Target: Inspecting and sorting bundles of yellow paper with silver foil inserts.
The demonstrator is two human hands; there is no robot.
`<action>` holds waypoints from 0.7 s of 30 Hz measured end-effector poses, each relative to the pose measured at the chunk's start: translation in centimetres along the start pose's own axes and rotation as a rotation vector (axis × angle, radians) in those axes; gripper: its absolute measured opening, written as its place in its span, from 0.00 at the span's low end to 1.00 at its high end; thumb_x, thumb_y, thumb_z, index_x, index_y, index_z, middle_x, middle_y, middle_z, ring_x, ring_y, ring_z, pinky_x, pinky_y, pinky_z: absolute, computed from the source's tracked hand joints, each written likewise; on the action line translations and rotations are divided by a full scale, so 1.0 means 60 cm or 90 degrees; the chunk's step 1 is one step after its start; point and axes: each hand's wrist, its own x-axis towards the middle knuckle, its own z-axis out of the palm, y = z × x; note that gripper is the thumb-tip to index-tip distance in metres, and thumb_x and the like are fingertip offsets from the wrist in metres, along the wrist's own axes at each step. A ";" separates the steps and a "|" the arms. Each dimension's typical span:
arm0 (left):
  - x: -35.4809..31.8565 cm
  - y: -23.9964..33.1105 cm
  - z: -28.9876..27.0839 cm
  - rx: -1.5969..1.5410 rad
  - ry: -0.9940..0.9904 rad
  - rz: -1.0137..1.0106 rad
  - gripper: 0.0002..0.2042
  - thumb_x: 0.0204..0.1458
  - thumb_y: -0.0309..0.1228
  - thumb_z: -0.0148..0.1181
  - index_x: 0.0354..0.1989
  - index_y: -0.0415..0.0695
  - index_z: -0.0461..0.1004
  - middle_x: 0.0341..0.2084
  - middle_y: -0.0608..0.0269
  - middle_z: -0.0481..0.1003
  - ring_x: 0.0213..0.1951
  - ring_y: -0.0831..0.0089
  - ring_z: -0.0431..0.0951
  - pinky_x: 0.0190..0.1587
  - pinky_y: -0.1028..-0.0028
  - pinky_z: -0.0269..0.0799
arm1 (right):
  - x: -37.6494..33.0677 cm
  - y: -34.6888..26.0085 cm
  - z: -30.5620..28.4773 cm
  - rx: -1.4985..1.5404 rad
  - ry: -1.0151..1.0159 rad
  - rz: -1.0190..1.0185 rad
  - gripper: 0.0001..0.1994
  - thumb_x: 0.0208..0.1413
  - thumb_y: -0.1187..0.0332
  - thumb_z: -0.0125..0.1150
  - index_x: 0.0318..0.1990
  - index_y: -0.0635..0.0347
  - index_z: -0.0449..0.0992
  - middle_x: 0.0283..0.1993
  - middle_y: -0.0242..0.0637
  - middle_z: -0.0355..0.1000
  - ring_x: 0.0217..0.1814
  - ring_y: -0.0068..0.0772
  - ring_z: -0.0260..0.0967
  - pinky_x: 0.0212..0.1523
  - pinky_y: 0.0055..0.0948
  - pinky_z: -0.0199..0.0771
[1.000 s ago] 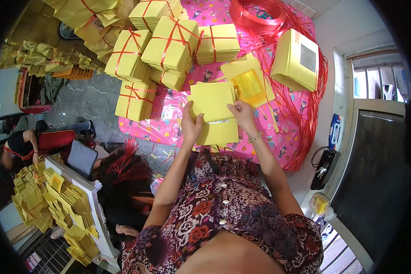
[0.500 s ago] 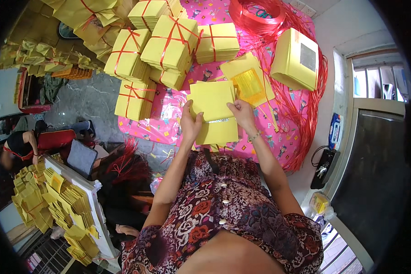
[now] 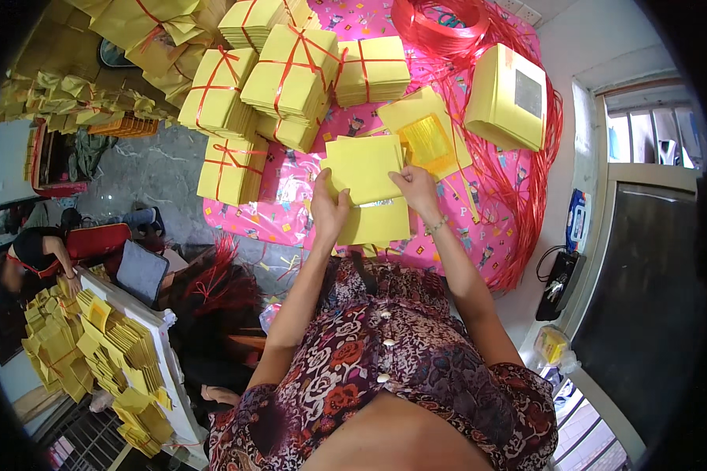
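A stack of square yellow paper sheets point(image 3: 365, 169) lies on the pink patterned cloth point(image 3: 291, 180) in front of me, over a second yellow pile point(image 3: 381, 224). My left hand point(image 3: 328, 210) grips the stack's left lower edge. My right hand point(image 3: 415, 188) pinches its right edge, fingers closed on the top sheets. Just beyond my right hand lies a clear wrapper holding yellow sheets point(image 3: 426, 137).
Several yellow bundles tied with red ribbon point(image 3: 287, 74) are piled at the far left of the cloth. Loose red ribbon point(image 3: 526, 180) loops around a yellow box point(image 3: 507, 98) at the right. Another person point(image 3: 35, 251) sits at the left by a white table point(image 3: 145, 322) of yellow paper.
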 end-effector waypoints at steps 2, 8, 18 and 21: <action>-0.005 0.001 0.003 0.024 0.024 0.035 0.27 0.47 0.25 0.60 0.57 0.38 0.60 0.42 0.42 0.72 0.45 0.52 0.75 0.49 0.63 0.70 | 0.000 -0.004 0.001 -0.009 0.008 -0.010 0.18 0.46 0.55 0.65 0.27 0.64 0.76 0.24 0.42 0.75 0.26 0.39 0.73 0.28 0.35 0.70; 0.001 0.055 -0.005 0.359 0.160 0.137 0.20 0.44 0.25 0.59 0.48 0.44 0.68 0.29 0.50 0.69 0.38 0.55 0.72 0.43 0.62 0.67 | -0.004 -0.014 -0.002 -0.045 0.027 0.004 0.17 0.46 0.55 0.64 0.27 0.63 0.77 0.25 0.44 0.75 0.28 0.42 0.74 0.30 0.37 0.71; -0.016 0.053 0.015 0.240 -0.036 0.216 0.12 0.43 0.28 0.63 0.37 0.42 0.71 0.32 0.53 0.69 0.35 0.53 0.72 0.37 0.59 0.68 | -0.022 -0.006 0.002 -0.039 0.194 -0.171 0.13 0.51 0.60 0.63 0.30 0.62 0.71 0.25 0.38 0.69 0.29 0.37 0.68 0.29 0.34 0.66; -0.021 0.040 0.021 0.246 -0.018 0.210 0.16 0.42 0.29 0.65 0.39 0.41 0.69 0.35 0.52 0.68 0.37 0.53 0.71 0.38 0.59 0.68 | -0.061 -0.071 -0.004 -0.091 0.280 -0.305 0.09 0.52 0.66 0.60 0.34 0.60 0.69 0.29 0.39 0.65 0.34 0.42 0.66 0.34 0.37 0.65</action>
